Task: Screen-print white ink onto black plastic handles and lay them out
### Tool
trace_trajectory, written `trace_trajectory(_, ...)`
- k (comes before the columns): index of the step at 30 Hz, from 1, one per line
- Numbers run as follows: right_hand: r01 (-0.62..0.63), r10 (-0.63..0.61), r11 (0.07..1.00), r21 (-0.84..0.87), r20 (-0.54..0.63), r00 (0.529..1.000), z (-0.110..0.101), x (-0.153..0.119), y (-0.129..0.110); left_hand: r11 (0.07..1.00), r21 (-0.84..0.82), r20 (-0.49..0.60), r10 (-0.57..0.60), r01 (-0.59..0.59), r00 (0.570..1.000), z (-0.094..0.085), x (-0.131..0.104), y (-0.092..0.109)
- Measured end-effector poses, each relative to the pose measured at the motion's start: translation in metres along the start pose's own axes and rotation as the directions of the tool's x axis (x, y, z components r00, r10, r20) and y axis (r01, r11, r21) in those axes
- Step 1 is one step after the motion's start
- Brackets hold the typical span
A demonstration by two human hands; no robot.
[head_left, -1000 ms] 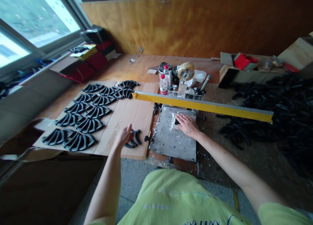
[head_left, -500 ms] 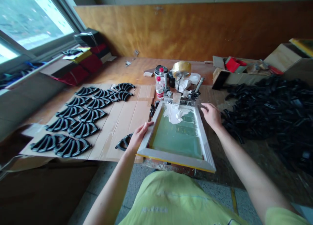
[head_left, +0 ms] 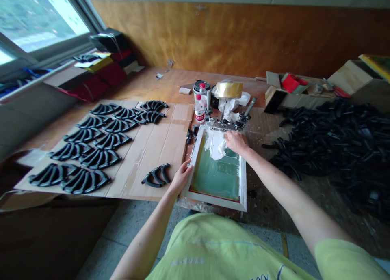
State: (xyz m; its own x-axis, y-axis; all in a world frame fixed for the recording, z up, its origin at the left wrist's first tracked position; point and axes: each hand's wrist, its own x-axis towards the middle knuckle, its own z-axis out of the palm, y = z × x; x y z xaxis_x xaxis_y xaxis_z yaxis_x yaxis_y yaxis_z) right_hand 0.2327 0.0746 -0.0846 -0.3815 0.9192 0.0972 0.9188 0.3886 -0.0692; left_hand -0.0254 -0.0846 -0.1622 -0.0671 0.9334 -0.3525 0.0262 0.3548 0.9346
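Note:
A screen-printing frame (head_left: 243, 178) with a pale border and green mesh (head_left: 216, 176) lies in front of me. White ink (head_left: 215, 144) is smeared over the far end of its mesh. My left hand (head_left: 183, 174) grips the frame's left edge. My right hand (head_left: 237, 142) is closed at the far end, beside the ink; its fingers hide nearly all of the pale scraper they hold. Left of my left hand, a black curved-rib part (head_left: 157, 175) rests on cardboard. Behind the frame stands a metal clamp bar (head_left: 225, 126).
Rows of black ribbed parts (head_left: 100, 158) lie on the cardboard (head_left: 146, 144) at left. Red-capped bottles (head_left: 200, 109), a tape roll (head_left: 229, 89) and crumpled white paper (head_left: 228, 107) stand behind the frame. A large heap of black parts (head_left: 341, 138) and an open box (head_left: 292, 97) are at right.
My right hand has moved left from beside the frame to its far end, where the pale scraper stood. The frame's near end has swung left and looks lower, with my left hand still on it.

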Motion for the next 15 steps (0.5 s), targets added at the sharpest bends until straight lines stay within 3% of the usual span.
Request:
trace_trajectory(2, 0.049, -0.049, 0.999, -0.012, -0.002, 0.999, 0.006, -0.015, -0.009, 1.0, 0.004, -0.001, 0.003, -0.003, 1.0, 0.001, -0.001, 0.001)
trace_trajectory(4, 0.19, -0.19, 0.982, 0.014, 0.01, 0.982, 0.009, -0.031, -0.019, 1.0, 0.013, 0.003, 0.009, -0.009, 1.0, 0.002, -0.002, 0.002)
trace_trajectory(7, 0.428, -0.432, 0.898, 0.097, 0.023, 0.901, 0.005, -0.052, -0.023, 1.0, 0.013, 0.005, 0.016, -0.016, 1.0, 0.003, -0.003, 0.005)
trace_trajectory(9, 0.507, -0.517, 0.846, 0.165, 0.024, 0.856, -0.002, -0.056, -0.018, 1.0, 0.014, -0.014, 0.027, -0.026, 1.0, 0.003, -0.005, 0.007)
trace_trajectory(11, 0.494, -0.511, 0.84, 0.223, 0.019, 0.86, -0.008, -0.052, -0.012, 0.999, 0.01, -0.031, 0.039, -0.038, 0.999, 0.003, -0.006, 0.008)
trace_trajectory(15, 0.381, -0.375, 0.897, 0.226, -0.069, 0.924, -0.003, -0.046, -0.012, 0.999, -0.01, -0.04, 0.034, -0.035, 0.999, 0.004, -0.01, 0.011)
